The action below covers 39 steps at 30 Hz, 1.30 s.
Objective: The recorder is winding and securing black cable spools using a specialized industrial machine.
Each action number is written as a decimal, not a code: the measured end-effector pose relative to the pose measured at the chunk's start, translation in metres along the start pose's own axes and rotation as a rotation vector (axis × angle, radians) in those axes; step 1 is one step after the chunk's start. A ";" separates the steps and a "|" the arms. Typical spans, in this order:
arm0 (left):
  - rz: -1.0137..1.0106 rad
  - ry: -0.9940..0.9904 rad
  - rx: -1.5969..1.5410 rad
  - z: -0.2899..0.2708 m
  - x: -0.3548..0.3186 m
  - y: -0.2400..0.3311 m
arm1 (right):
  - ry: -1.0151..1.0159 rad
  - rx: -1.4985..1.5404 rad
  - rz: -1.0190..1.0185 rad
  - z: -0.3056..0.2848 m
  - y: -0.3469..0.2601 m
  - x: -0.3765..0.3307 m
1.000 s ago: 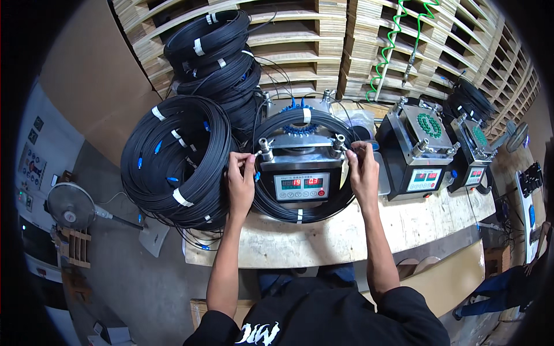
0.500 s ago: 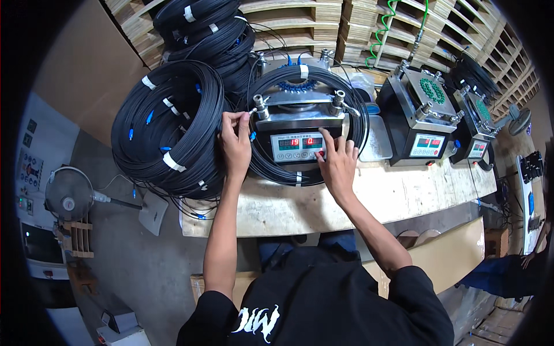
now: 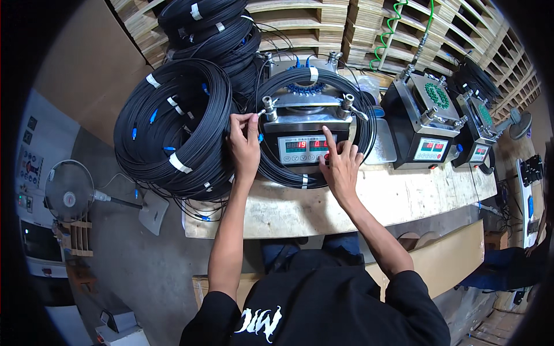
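A fiber connector polishing machine (image 3: 306, 128) stands on the bench before me, with a lit red display panel (image 3: 307, 150) on its front. A ring of black cable (image 3: 266, 167) lies around it, and blue connectors (image 3: 306, 88) sit in its top. My left hand (image 3: 245, 147) pinches the small clamp lever (image 3: 261, 113) at the machine's front left post. Over the panel's right side is my right hand (image 3: 343, 170); its index finger stretches up above the display, the thumb is near the buttons, and the other fingers bend loosely. It holds nothing.
Large coils of black cable (image 3: 135, 155) with blue ends stand at left, more stacked behind. Two similar machines (image 3: 433, 147) are at right beside a clear tray (image 3: 384, 144). Wooden pallets (image 3: 306, 26) rise behind the bench (image 3: 369, 196). A fan (image 3: 69, 190) stands left; another person is at far right.
The view has shifted slightly, so the bench things appear further right. My right hand has moved a little left relative to the panel. The left hand keeps its place at the clamp lever.
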State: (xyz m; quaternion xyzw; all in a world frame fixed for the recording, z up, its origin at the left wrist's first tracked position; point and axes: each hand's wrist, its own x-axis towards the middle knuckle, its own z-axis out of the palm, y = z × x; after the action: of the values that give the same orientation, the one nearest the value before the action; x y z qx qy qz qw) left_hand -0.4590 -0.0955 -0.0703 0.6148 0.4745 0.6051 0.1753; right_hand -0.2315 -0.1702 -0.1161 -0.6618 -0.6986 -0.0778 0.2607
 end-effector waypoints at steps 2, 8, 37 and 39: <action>0.028 0.017 0.006 0.000 0.000 0.000 | -0.012 0.002 0.017 -0.001 0.000 0.000; -0.083 -0.050 -0.028 -0.005 -0.003 0.016 | 0.073 0.078 -0.018 -0.011 0.000 -0.008; -0.460 0.063 -0.252 -0.016 -0.117 -0.018 | 0.523 0.501 0.431 -0.022 0.055 -0.007; -0.451 0.048 -0.274 -0.016 -0.116 -0.019 | 0.315 0.714 0.411 -0.021 0.049 -0.021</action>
State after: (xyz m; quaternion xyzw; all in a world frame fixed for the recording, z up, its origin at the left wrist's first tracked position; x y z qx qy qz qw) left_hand -0.4595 -0.1844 -0.1490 0.4496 0.5173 0.6235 0.3761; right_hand -0.1791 -0.1935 -0.1194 -0.6356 -0.4872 0.1220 0.5863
